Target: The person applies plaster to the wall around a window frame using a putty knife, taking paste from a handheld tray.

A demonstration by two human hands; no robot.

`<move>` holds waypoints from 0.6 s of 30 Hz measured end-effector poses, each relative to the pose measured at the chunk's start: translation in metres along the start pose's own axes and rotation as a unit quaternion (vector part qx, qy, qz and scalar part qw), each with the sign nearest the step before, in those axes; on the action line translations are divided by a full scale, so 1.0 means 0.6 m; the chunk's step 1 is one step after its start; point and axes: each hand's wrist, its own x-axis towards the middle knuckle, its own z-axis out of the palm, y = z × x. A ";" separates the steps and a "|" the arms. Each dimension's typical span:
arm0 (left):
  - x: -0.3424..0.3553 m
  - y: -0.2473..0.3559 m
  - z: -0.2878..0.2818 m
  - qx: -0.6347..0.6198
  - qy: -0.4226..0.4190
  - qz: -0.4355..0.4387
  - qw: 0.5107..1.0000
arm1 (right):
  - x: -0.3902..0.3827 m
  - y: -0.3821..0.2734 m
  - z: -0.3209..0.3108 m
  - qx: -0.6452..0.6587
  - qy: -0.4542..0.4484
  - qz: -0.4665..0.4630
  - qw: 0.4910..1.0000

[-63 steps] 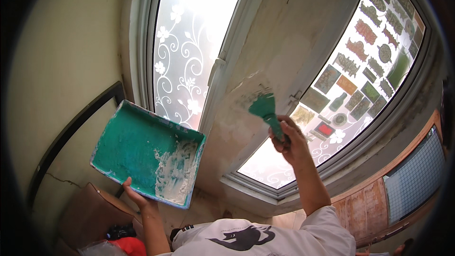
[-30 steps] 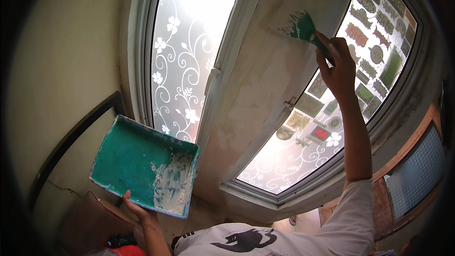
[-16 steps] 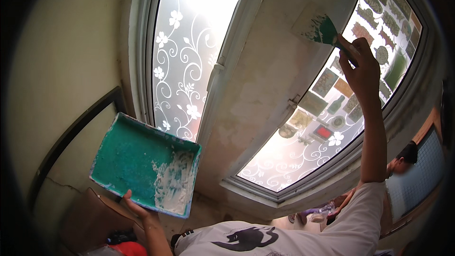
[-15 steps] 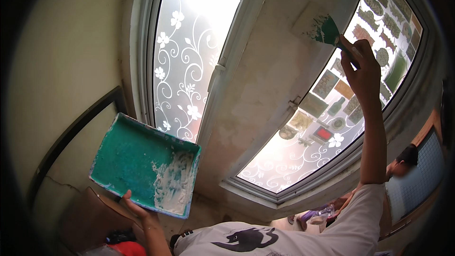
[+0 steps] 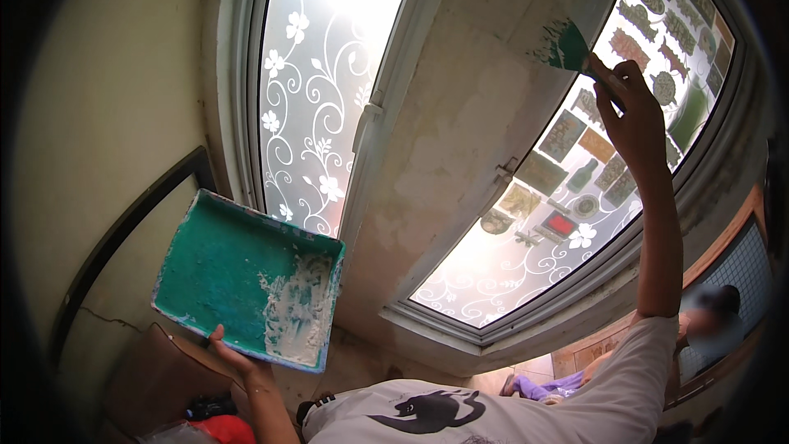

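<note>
My left hand grips the near edge of a green tray, its thumb over the rim. White putty is smeared across the tray's right part. Raised high on the right, my right hand is closed round the handle of a green putty knife. Its blade lies at the wall strip between two windows, and streaks of white putty mark the blade's edge. Whether the blade presses on the wall is hard to tell.
A frosted window with white floral patterns stands left. The right window carries stickers and has a latch. A dark curved frame leans at the left wall, above a brown seat. Another person is at the lower right.
The putty knife has shifted slightly down and right, and less white putty shows on its blade. The tray has barely moved. The other person has moved a little right.
</note>
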 end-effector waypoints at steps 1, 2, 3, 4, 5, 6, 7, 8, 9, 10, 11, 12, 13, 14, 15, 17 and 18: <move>0.000 0.001 0.000 -0.002 -0.001 0.003 1.000 | -0.005 0.000 -0.006 0.000 0.011 -0.004 1.000; -0.001 -0.001 0.002 -0.007 -0.001 0.004 1.000 | -0.004 0.000 -0.007 0.018 0.023 -0.013 0.999; -0.001 -0.002 0.006 -0.013 -0.001 0.006 1.000 | 0.002 -0.004 -0.006 0.037 0.036 -0.021 0.998; -0.003 -0.002 0.010 -0.017 -0.001 0.008 1.000 | 0.009 -0.009 -0.002 0.057 0.049 -0.030 0.997; -0.007 -0.004 0.017 -0.016 -0.001 0.007 1.000 | 0.021 -0.015 0.008 0.032 0.057 -0.048 0.997; -0.011 -0.014 0.030 -0.016 -0.004 -0.004 1.000 | 0.037 -0.028 0.012 0.044 0.050 -0.034 0.997; -0.016 -0.013 0.036 -0.013 -0.004 -0.006 1.000 | 0.048 -0.042 0.026 0.065 0.047 -0.017 0.997; -0.018 -0.006 0.035 -0.012 -0.006 0.001 1.000 | 0.056 -0.055 0.044 0.058 0.042 -0.016 0.997; -0.018 -0.009 0.035 -0.015 -0.009 -0.001 1.000 | 0.064 -0.063 0.052 0.044 0.033 -0.018 0.998; -0.018 -0.012 0.036 -0.018 -0.013 -0.005 1.000 | 0.066 -0.064 0.053 0.028 0.024 -0.020 0.999; -0.020 -0.009 0.035 -0.017 -0.009 -0.003 1.000 | 0.063 -0.064 0.054 0.029 0.012 -0.007 0.999; -0.021 -0.007 0.035 -0.016 -0.006 -0.003 1.000 | 0.055 -0.060 0.051 0.029 -0.001 0.005 1.000; -0.021 -0.006 0.034 -0.015 -0.003 -0.003 1.000 | 0.045 -0.055 0.046 0.029 -0.015 0.018 0.999; -0.021 -0.010 0.035 -0.016 -0.003 -0.011 1.000 | 0.034 -0.040 0.032 0.011 -0.016 0.004 1.000; -0.022 -0.007 0.035 -0.015 -0.002 -0.012 1.000 | 0.018 -0.026 0.021 0.000 -0.014 -0.009 1.000; -0.023 -0.001 0.030 -0.017 -0.004 -0.008 1.000 | -0.005 -0.014 -0.018 -0.011 -0.023 -0.007 1.000; -0.021 0.001 0.028 -0.021 -0.008 -0.002 1.000 | -0.016 -0.012 -0.032 -0.012 -0.025 -0.005 1.000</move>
